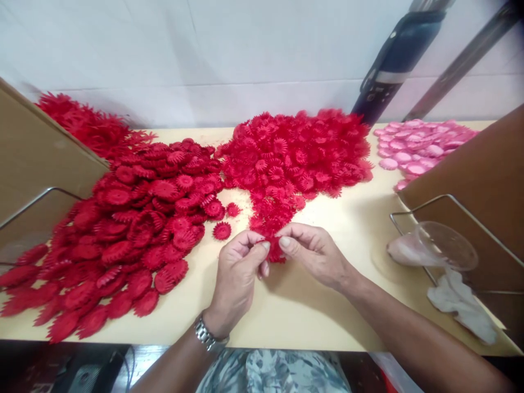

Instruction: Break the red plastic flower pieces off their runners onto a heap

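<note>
Both of my hands meet over the middle of the cream table (pixel 356 229), pinching one small red plastic flower piece (pixel 275 252). My left hand (pixel 239 267), with a metal watch at the wrist, grips its left side between thumb and fingers. My right hand (pixel 313 251) grips its right side, fingers curled. Just behind the hands lies a heap of small red toothed flower pieces (pixel 292 155). To the left spreads a heap of larger red round petal discs (pixel 135 229).
A pile of pink pieces (pixel 417 147) lies at the back right. Cardboard boxes with wire frames stand at the left (pixel 36 164) and right (pixel 483 180). A clear plastic cup (pixel 446 245) and white cloth (pixel 462 305) sit at the right. A dark device (pixel 393 60) leans on the wall.
</note>
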`<state>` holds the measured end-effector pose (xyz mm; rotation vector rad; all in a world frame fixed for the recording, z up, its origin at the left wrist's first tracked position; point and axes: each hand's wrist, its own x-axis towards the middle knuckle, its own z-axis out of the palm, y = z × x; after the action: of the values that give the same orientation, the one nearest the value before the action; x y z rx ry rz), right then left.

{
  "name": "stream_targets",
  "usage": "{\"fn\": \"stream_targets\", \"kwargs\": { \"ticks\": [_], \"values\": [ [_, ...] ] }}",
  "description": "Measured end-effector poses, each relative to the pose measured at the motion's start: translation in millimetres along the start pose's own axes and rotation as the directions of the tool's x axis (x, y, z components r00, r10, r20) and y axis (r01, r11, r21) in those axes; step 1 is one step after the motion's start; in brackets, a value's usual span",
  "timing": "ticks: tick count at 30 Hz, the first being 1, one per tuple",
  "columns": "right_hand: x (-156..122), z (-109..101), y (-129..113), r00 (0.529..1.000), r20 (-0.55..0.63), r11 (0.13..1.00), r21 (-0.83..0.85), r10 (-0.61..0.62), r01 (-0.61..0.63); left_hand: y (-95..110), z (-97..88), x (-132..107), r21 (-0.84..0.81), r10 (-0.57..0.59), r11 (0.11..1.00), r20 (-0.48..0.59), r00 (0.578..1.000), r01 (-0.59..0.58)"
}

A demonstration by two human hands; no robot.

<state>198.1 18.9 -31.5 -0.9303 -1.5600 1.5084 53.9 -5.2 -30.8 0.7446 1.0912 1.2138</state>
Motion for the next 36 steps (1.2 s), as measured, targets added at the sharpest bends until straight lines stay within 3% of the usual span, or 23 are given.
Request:
{"fn": "stream_targets", "kwargs": {
  "ticks": [5, 9, 15, 19, 24, 27, 33, 36],
  "values": [
    [0.8, -0.8, -1.6, 0.996, -0.089, 1.0, -0.008, 0.01, -0.011, 0.6, 0.6, -0.9, 0.005, -0.009, 1.0, 0.016, 1.0, 0.009],
    [-1.0, -0.3, -1.9, 0.998, -0.068, 0.997, -0.073, -0.008, 0.003, -2.4, -1.2, -0.5, 0.028, -0.01, 1.0, 0.044, 0.999, 0.009],
    [-3.2, 4.0, -0.6, 0.968, -0.163, 0.965, -0.21, -0.191, 0.155, -7.9, -3.9, 1.1, 0.143, 0.041, 0.988, 0.061, 0.997, -0.05],
    [-2.1, 5.5, -2.4, 0.981, -0.071, 0.931, -0.332, -0.183, 0.15, -8.9, -2.7, 0.3, 0.159, 0.041, 0.986, 0.079, 0.996, -0.053],
    [-1.0, 2.9, -3.2, 0.994, 0.002, 0.969, -0.223, -0.106, 0.103, -4.5, -7.2, -4.5, 0.102, -0.004, 0.995, 0.144, 0.99, -0.011],
    [-0.8, 3.0, -3.1, 0.985, -0.054, 0.947, -0.289, -0.162, 0.14, -1.9, -10.6, -5.7, 0.059, -0.01, 0.998, 0.197, 0.98, -0.002],
    [-1.1, 4.1, -2.6, 0.967, -0.077, 0.907, -0.371, -0.241, 0.197, -4.8, -11.6, -6.8, 0.113, 0.026, 0.993, 0.159, 0.987, -0.044],
    [2.2, -7.7, 0.2, 0.944, -0.24, 0.932, -0.334, -0.225, 0.137, -3.7, -17.4, -11.0, 0.11, 0.063, 0.991, 0.155, 0.986, -0.081]
  ]
}}
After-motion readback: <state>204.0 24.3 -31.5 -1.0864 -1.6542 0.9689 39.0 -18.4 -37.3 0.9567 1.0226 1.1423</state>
